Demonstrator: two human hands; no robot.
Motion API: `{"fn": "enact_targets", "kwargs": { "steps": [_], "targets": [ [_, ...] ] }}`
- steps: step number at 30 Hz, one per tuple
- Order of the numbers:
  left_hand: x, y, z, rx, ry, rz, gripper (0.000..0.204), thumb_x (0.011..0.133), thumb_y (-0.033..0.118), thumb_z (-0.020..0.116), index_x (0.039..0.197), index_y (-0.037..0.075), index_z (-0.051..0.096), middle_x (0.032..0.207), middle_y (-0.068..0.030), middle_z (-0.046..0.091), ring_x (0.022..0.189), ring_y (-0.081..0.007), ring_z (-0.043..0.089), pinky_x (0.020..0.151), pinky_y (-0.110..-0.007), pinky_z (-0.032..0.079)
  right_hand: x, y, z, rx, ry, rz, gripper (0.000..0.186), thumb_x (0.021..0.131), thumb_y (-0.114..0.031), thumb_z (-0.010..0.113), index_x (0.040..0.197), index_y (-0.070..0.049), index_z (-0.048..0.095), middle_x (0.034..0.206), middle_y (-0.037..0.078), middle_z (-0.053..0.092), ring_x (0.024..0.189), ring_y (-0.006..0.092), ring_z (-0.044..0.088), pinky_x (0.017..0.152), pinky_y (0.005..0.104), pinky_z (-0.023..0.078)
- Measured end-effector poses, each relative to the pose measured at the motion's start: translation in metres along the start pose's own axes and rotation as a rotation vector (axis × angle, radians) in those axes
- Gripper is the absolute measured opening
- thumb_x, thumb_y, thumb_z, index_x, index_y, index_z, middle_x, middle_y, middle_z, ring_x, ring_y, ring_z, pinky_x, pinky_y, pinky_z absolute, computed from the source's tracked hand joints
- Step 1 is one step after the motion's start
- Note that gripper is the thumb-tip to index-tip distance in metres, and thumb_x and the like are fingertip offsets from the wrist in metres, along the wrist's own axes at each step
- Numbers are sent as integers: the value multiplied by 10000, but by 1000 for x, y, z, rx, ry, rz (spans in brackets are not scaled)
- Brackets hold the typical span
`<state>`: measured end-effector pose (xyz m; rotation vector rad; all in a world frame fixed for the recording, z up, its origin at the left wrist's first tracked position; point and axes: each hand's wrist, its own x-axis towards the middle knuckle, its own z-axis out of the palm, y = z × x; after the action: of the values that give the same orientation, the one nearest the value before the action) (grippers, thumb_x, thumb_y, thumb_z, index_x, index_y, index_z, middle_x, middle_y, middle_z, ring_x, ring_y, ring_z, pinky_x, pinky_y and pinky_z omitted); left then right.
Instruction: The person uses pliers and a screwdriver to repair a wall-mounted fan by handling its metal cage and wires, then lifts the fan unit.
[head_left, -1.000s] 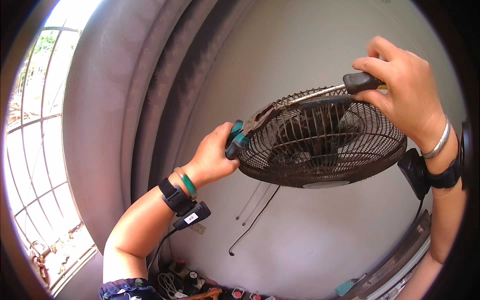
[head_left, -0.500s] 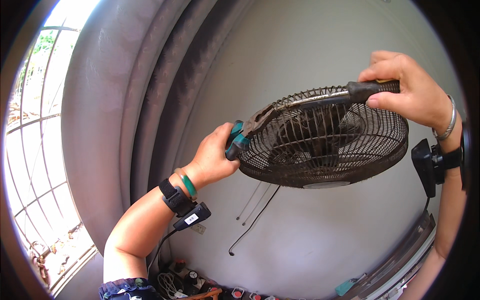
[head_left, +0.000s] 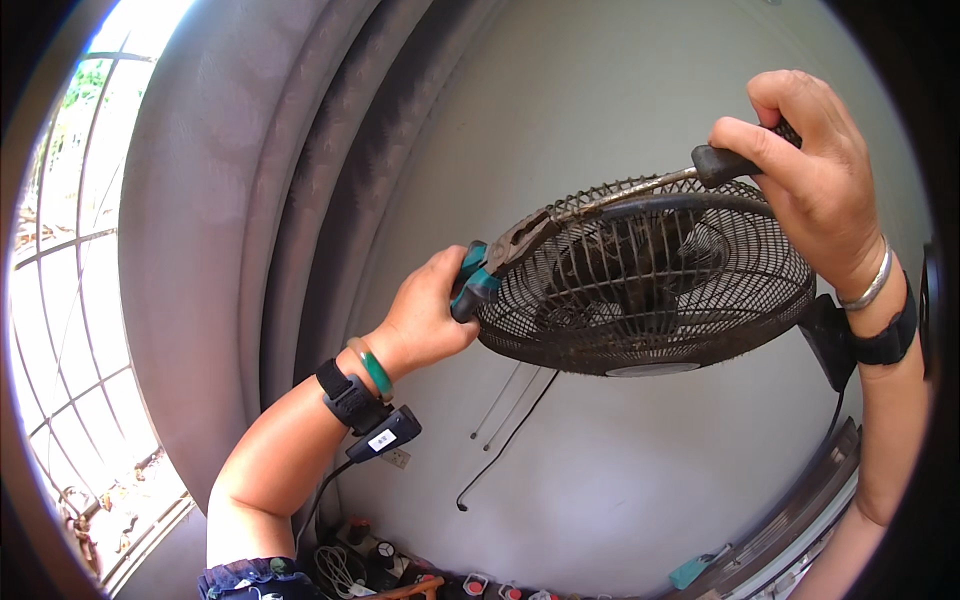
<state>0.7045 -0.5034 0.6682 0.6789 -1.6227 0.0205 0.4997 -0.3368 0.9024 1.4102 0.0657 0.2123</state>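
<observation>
A dusty black fan with a round wire cage hangs at the wall in front of me. My left hand is closed round the teal and black handles of pliers, whose jaws meet the cage's upper left rim. In my right hand is a screwdriver with a black handle. Its long metal shank runs leftward along the top of the cage, down toward the plier jaws. The screwdriver's tip is hard to make out against the wires there.
Grey curtains hang at the left beside a barred window. Pull cords dangle below the fan. Cables and a power strip lie low down, near a wall socket. A small teal item is at the lower right.
My right hand has turned and its wrist has come inward, with the screwdriver handle tilted up off the cage rim. The left hand and pliers stay put.
</observation>
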Motion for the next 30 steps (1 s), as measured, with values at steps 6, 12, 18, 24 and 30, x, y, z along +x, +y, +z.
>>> {"fn": "enact_targets", "kwargs": {
  "steps": [6, 12, 18, 24, 30],
  "targets": [
    [0, 0, 2, -66, 1, -20, 470, 611, 34, 582, 1067, 3, 472, 912, -184, 520, 847, -357, 514, 795, -360, 450, -14, -7, -1, 0, -200, 240, 244, 674, 53, 628, 878, -74, 582, 833, 73, 441, 712, 261, 535, 620, 370, 436],
    [4, 5, -1, -61, 40, 26, 468, 622, 29, 600, 1080, 16, 501, 939, -202, 570, 889, -403, 563, 789, -402, 470, -94, 10, -19, 247, 15, 930, 212, 799, -88, 677, 996, -36, 619, 757, 26, 518, 674, 179, 535, 618, 318, 453],
    [-3, -6, 2, -78, 15, -96, 491, 619, -15, 570, 1100, 15, 473, 887, -162, 537, 803, -317, 524, 769, -328, 455, -234, -18, -24, 570, 268, 1717, 306, 869, -182, 605, 1134, -30, 614, 844, -1, 560, 732, 79, 540, 605, 231, 457],
    [0, -4, 6, -84, 5, -45, 507, 620, -23, 555, 1119, 16, 475, 840, -91, 488, 768, -221, 460, 728, -293, 431, -336, -88, -1, 933, 416, 2203, 481, 834, -99, 560, 1309, -44, 512, 1176, 118, 567, 943, 185, 602, 755, 328, 515],
    [-3, -7, 12, -108, 24, -127, 506, 621, -18, 522, 1121, 39, 475, 806, -37, 450, 728, -157, 425, 661, -261, 404, -359, -118, 54, 1223, 541, 2282, 699, 769, -33, 522, 1444, -110, 359, 1372, 73, 446, 1186, 239, 459, 941, 465, 453]
  ]
}}
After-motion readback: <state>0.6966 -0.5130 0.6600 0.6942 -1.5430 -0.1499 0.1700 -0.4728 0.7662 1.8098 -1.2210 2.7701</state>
